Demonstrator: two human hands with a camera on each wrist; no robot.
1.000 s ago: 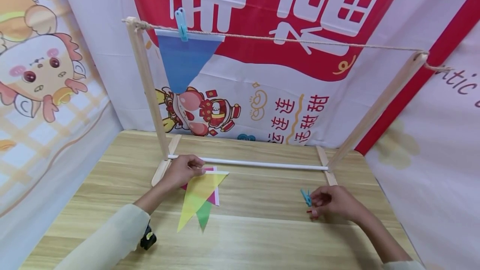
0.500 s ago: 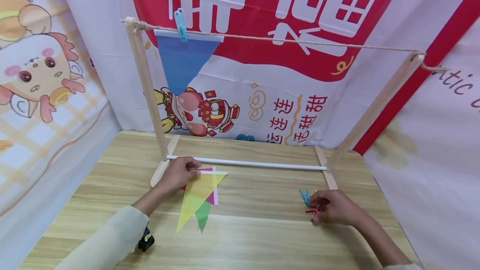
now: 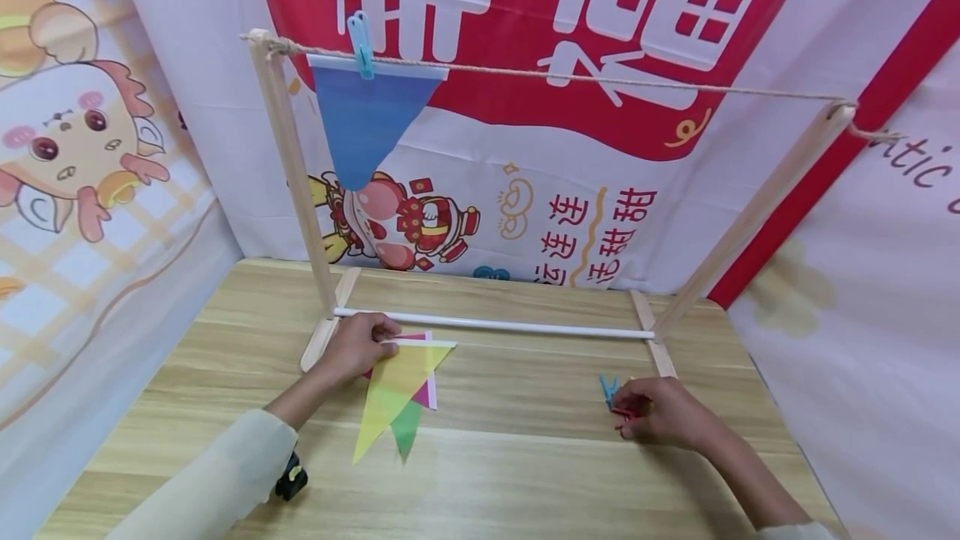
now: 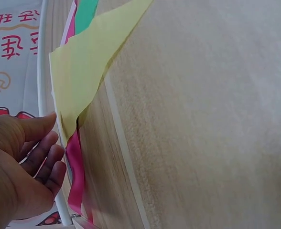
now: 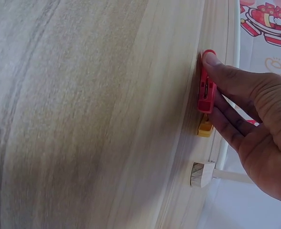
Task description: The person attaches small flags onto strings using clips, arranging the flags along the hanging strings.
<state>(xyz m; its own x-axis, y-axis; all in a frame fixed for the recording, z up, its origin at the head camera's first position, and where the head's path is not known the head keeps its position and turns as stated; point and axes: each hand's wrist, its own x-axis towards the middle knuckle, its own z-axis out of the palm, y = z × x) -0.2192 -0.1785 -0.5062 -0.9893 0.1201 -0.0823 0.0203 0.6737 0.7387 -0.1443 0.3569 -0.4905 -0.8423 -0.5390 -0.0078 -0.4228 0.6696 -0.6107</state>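
My left hand (image 3: 363, 342) is at the left end of the yellow pennant (image 3: 397, 377), fingers loosely bent with its tips right at the white edge. Under the yellow pennant lie a pink pennant (image 3: 427, 394) and a green pennant (image 3: 407, 427), both partly covered. My right hand (image 3: 663, 413) holds a red clothespin (image 5: 206, 90) between thumb and fingers, close to the tabletop. Past it in the right wrist view shows a yellow clothespin (image 5: 205, 128). A blue clothespin (image 3: 608, 392) stands beside the right fingertips in the head view.
A wooden frame with two posts (image 3: 296, 182) carries a twine line (image 3: 600, 82). A blue pennant (image 3: 371, 119) hangs there from a light-blue clothespin (image 3: 361, 44). A white rod (image 3: 495, 324) joins the frame's feet. Near my left sleeve lies a small black object (image 3: 292, 480).
My left hand has slid slightly left along the yellow pennant's edge, showing more of the white strip. My right fingers have closed around the red clothespin and turned it slightly.
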